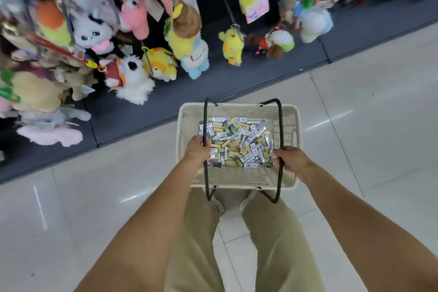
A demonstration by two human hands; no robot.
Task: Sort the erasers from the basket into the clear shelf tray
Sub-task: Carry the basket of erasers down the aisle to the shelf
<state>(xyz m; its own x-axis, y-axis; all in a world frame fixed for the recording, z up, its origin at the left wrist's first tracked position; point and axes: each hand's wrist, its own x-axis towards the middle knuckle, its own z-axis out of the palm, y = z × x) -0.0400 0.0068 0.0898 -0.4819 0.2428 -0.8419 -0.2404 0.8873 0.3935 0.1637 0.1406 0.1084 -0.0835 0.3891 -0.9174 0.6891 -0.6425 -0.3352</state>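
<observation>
Holding the cream basket (237, 176) up over the shiny white floor (379, 125), the person had one black handle in each hand. The left hand (196, 150) was curled tight round the left handle (204, 121). The right hand (292, 161) was curled tight round the right handle (281, 123). Lots of small wrapped erasers (237, 142) lay in a heap on the basket's bottom, between its walls. Soft toys (132, 14) hung past the basket's far left corner. Tan trousers (194, 232) showed below its near edge.
</observation>
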